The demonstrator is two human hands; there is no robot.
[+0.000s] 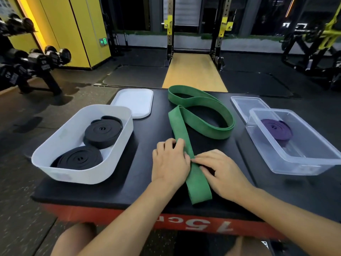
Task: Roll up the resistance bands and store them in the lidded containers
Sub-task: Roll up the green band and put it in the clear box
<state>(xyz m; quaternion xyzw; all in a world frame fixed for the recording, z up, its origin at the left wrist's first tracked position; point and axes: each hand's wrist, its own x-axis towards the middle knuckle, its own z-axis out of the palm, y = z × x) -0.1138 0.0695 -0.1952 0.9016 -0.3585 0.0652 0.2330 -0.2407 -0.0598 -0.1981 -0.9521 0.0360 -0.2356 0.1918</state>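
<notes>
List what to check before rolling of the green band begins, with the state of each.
1. Hands on the green band: ok; left hand grips its edge, right hand presses on it.
2. Near end flat and free: ok.
3. Far length untangled: not ok; it lies in crossed loops.
4. Clear container open, with room: ok; clear lid off, one purple roll inside.
5. White container has room: not ok; two black rolls nearly fill it.

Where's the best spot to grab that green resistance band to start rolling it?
Take the green resistance band by its near free end, coming from above on the person's side. There it lies flat and straight, so it should pinch and curl over cleanly; the far part sprawls in twisted loops.
</notes>
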